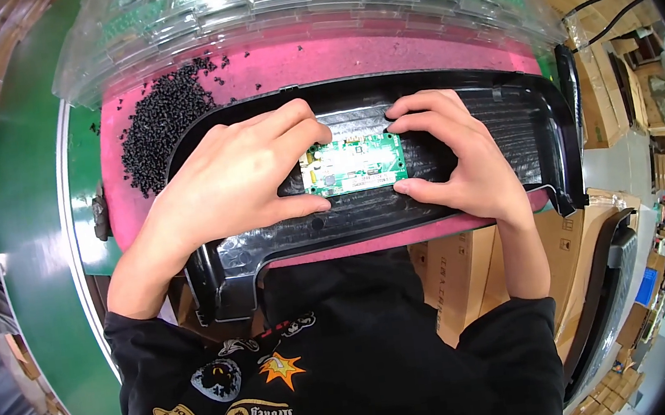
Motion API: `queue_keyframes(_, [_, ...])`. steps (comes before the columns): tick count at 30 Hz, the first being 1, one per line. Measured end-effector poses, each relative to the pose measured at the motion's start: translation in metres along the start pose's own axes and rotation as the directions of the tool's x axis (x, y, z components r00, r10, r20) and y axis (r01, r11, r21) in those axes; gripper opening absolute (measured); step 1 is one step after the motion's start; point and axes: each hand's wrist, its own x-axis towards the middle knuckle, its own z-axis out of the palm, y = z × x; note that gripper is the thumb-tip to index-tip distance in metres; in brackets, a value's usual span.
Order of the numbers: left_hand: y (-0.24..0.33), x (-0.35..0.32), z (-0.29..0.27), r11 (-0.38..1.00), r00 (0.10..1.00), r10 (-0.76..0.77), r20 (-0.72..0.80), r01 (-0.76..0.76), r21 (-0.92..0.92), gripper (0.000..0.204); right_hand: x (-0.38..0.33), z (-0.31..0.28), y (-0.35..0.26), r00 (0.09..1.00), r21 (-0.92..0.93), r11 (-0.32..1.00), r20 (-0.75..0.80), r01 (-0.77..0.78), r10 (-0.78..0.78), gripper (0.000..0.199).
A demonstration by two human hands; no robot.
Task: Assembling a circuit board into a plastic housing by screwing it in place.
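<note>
A green circuit board (pixel 354 164) with small parts and a white label lies low over the inside of a black plastic housing (pixel 477 179). My left hand (pixel 250 168) grips its left end, fingertips at the top corner and thumb at the bottom one. At the right end, my right hand (pixel 457 148) pinches the board between thumb and fingers in the same way. Strong glare washes out the board's middle. Whether its underside touches the housing, I cannot tell.
A heap of small black plastic pieces (pixel 163 120) lies on the pink mat (pixel 314 50) left of the housing. Stacked clear trays (pixel 309 1) holding green boards stand at the back. Cardboard boxes (pixel 459 275) sit below the table edge at right; a green surface (pixel 37 241) runs along the left.
</note>
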Motion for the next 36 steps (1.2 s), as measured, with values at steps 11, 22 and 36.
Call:
queue_keyframes(11, [0.001,-0.002,-0.001,0.998,1.000,-0.004,0.021,0.002,0.063,0.053,0.003,0.001,-0.005,1.000,-0.020,1.000,0.010,-0.006,0.006,0.051])
queue_keyframes(22, [0.001,-0.003,-0.011,0.997,0.991,0.069,-0.114,-0.067,0.024,0.055,0.000,-0.020,-0.019,0.993,0.013,0.993,0.001,-0.117,0.117,0.082])
queue_keyframes(36, [-0.052,-0.032,-0.053,0.934,0.922,-0.328,-0.208,0.350,0.079,0.025,-0.097,-0.179,0.123,0.567,-0.216,0.525,-0.340,-0.823,0.750,0.069])
